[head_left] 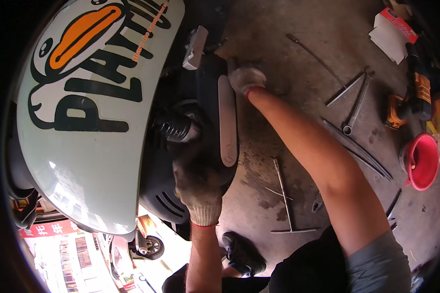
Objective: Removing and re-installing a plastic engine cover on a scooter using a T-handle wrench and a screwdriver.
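Crowding left hand (196, 188), black shock absorber (177, 128), wrench (358, 101) on floor (335, 41), red funnel (422, 161)

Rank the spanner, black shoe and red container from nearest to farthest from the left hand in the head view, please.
1. Black shoe: below and right of the left hand.
2. Spanner: on the floor, further right and higher.
3. Red container: farthest, toward the right edge.

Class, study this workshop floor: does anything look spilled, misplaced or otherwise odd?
Yes: dark blotches mark the concrete floor around the T-shaped tool. They look odd because they contrast with the paler concrete, possibly spilled liquid, though the pictures cannot confirm that.
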`<state>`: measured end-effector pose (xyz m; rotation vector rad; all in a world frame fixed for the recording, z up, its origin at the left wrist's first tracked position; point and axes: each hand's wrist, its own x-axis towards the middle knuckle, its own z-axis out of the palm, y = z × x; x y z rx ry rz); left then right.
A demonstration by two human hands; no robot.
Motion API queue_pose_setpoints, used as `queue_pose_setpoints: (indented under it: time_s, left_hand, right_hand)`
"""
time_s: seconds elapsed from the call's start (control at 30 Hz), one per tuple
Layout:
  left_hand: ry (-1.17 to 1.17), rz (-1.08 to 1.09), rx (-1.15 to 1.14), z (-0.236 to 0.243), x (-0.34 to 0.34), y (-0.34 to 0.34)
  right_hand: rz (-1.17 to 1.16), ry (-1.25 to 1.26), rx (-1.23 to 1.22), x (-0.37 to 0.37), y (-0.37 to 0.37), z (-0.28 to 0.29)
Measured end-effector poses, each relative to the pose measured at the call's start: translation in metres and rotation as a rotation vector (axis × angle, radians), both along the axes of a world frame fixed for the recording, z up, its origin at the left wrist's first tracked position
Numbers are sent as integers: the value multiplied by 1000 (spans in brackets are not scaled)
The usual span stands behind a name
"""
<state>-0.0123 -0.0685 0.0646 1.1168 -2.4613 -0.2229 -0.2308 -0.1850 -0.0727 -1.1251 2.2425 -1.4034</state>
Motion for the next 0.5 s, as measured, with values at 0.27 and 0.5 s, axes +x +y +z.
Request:
queue_pose_setpoints:
  time_s: [0.27, 0.5]
  left_hand:
    - [145, -10, 237, -82, 20, 58]
    - [-423, -40, 597, -187, 68, 64]
  right_hand:
    - [186, 155, 363, 49, 139, -126]
    - [-106, -778, -64, 66, 320, -115]
